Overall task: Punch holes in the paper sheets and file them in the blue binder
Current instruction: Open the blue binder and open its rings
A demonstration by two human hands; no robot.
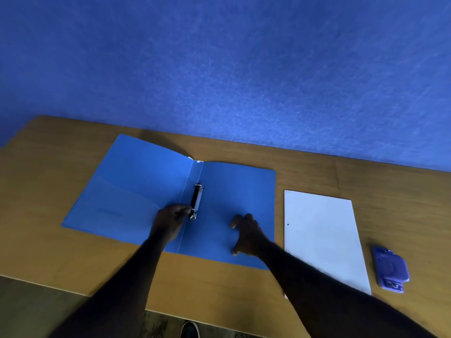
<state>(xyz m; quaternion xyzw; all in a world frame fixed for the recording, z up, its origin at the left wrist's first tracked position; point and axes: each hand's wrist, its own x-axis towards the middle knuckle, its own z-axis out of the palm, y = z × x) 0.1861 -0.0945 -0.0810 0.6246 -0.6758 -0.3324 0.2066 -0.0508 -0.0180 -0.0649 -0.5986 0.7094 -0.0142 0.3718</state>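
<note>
The blue binder (136, 191) lies open flat on the wooden table (48, 179), its metal ring mechanism (196, 200) running along the spine. My left hand (170, 222) rests on the binder just left of the mechanism, fingertips touching its near end. Spread flat, my right hand (246, 236) presses on the binder's right cover and holds nothing. A stack of white paper sheets (322, 235) sits to the right of the binder, with a small punched hole near its left edge. The purple hole punch (390, 269) lies further right.
A blue textured wall (219, 69) rises right behind the table's far edge. The table's near edge runs below my forearms, and a shoe (190, 330) shows on the floor beneath it.
</note>
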